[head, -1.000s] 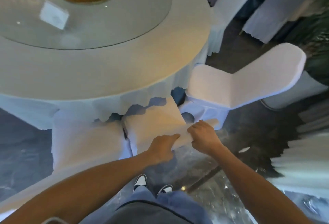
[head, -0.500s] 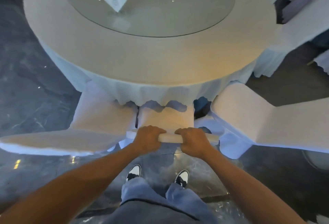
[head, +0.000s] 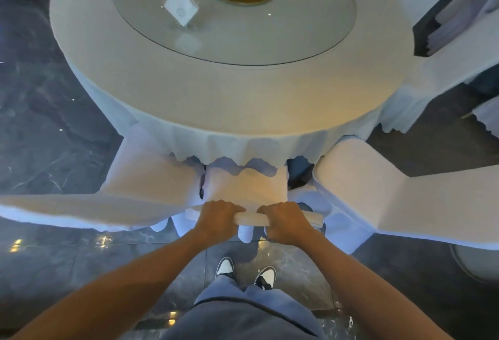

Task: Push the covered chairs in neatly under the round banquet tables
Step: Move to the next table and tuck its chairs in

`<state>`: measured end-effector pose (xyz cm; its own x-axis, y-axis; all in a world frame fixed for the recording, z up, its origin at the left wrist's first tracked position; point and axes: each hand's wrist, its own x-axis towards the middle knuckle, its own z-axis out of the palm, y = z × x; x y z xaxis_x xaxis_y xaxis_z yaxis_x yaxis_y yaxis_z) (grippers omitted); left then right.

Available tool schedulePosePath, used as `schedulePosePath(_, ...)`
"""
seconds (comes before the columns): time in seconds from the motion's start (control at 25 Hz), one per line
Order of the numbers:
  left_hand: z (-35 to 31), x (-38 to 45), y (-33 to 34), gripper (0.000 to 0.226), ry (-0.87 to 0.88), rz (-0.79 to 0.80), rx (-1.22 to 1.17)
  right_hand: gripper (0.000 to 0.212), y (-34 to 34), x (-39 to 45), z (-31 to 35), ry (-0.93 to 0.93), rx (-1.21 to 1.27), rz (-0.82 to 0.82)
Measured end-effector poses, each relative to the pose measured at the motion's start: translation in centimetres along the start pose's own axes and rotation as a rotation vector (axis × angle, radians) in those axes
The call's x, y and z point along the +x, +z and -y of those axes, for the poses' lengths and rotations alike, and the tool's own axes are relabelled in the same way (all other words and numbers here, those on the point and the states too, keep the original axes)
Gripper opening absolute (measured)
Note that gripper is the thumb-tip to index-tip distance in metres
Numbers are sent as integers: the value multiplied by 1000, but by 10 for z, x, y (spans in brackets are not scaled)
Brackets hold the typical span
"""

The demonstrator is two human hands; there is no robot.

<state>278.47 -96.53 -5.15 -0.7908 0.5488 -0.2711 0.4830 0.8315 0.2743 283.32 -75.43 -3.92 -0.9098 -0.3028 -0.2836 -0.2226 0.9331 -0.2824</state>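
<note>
I have both hands on the top edge of the middle white fabric-covered chair (head: 244, 191): my left hand (head: 218, 218) and right hand (head: 286, 222) each have their grip curled round its backrest. Its seat front already sits under the scalloped hem of the round white-clothed banquet worktop (head: 229, 102), so this chair looks nearly home. The white covered chair on the left (head: 151, 175) also looks tucked; the white covered chair on the right (head: 359, 180) stands angled outward and, I judge, needs pushing next.
</note>
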Motion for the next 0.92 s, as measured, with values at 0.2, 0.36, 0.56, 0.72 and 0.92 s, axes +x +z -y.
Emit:
schedulePosePath(0.2,4,2,0,42,29,43,-26,42,-4,0,-3,16,40,31)
schedulePosePath(0.36,-12,16,-10,20,120,229,-149,54,-12,-8,-16,148,180,157)
schedulePosePath(0.56,-62,49,-15,39,283,376,-258,32,-34,-44,-65,288,217,271)
schedulePosePath(0.72,-112,77,-23,51,287,405,-131,31,-49,-82,-120,425,235,224)
schedulePosePath(0.92,-203,123,-37,45,207,281,-77,45,-72,-133,-209,497,221,129)
